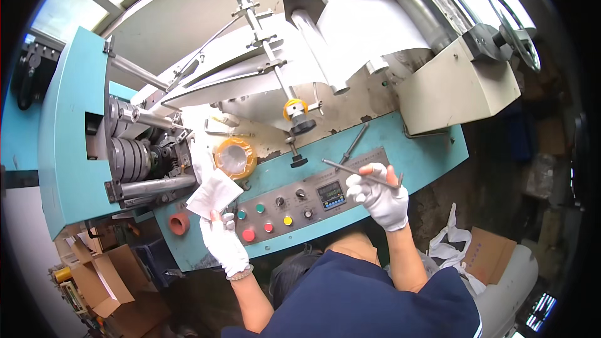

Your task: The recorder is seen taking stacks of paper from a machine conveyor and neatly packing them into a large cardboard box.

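My left hand (225, 245), in a white glove with a bare thumb tip, pinches the lower edge of a folded piece of white paper (215, 194). Above it, a white strip runs up beside the rollers; I cannot tell if the two are joined. My right hand (384, 203), also gloved with bare fingertips, is closed around a long dark hex key (360, 173). The key's straight end points left over the control panel (278, 219), and its short bent end shows by my fingers. A roll of orange-yellow tape (235, 158) lies just beyond the paper.
A teal machine (72, 125) with dark rollers (129, 158) stands at left. White web (372, 28) runs over bars at the back. A rod with a black knob (304, 126) rises mid-machine. Another metal tool (355, 142) lies behind the panel. A handwheel (513, 30) is at right; a cardboard box (103, 278) lies lower left.
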The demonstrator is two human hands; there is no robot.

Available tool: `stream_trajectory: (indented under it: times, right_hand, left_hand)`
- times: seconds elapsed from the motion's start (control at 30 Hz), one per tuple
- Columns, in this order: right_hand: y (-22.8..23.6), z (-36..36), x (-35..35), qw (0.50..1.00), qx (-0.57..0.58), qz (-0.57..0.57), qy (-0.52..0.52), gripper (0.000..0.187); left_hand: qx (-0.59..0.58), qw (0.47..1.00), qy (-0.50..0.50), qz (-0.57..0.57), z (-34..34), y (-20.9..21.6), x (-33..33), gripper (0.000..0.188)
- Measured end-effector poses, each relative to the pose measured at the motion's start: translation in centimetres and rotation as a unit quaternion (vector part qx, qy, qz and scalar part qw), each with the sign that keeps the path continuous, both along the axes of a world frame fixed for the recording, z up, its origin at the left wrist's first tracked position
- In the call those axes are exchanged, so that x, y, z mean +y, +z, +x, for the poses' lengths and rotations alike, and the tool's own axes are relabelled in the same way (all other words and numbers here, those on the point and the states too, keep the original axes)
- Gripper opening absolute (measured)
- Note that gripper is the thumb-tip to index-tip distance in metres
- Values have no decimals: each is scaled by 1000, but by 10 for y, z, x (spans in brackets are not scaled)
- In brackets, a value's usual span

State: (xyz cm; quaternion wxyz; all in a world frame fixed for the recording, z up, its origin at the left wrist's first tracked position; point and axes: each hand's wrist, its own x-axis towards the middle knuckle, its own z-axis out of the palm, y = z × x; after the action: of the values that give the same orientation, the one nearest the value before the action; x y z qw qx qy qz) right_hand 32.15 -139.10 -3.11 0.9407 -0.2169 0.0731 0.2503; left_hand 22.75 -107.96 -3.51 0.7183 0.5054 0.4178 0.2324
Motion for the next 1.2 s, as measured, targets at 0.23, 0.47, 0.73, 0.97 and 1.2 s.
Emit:
stream_trajectory:
  times: [0.23,0.47,0.73,0.97,1.2]
  right_hand:
    - [3,31,-4,959,-91,-256,83,22]
    - [-107,48,24,419,-409,-808,-61,22]
    - [-112,-75,234,537,-591,-545,255,30]
    - [-165,-90,323,470,-620,-567,271,16]
    - [-73,-48,221,745,-357,-419,378,38]
  left_hand:
    - [16,999,40,14,12,6,0,28]
    - [-3,987,163,6,-16,15,27,16]
    - [-42,977,203,-53,-97,-3,43,20]
    - [-52,972,226,-31,-144,-8,55,24]
    - [-24,981,191,-31,-120,-9,53,26]
